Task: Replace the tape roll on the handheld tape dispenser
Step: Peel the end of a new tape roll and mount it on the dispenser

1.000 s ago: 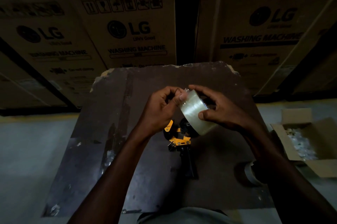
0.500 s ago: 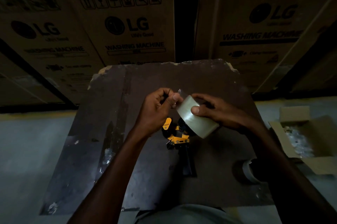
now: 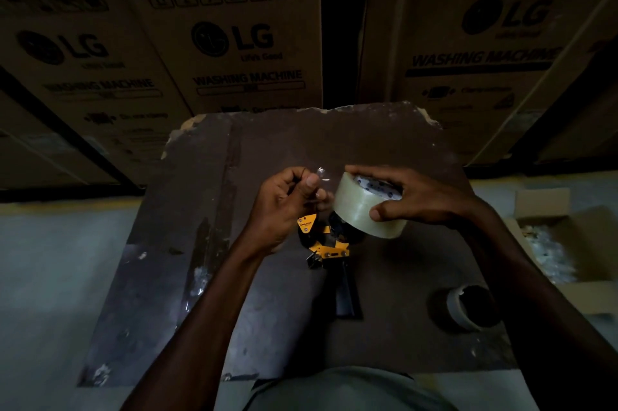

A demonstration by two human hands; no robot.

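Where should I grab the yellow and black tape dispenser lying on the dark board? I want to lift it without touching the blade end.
Take the yellow and black tape dispenser by its dark handle, coming from the near side. The handle points toward the person and lies bare on the dark board, while the yellow head sits under both hands and the clear tape roll.
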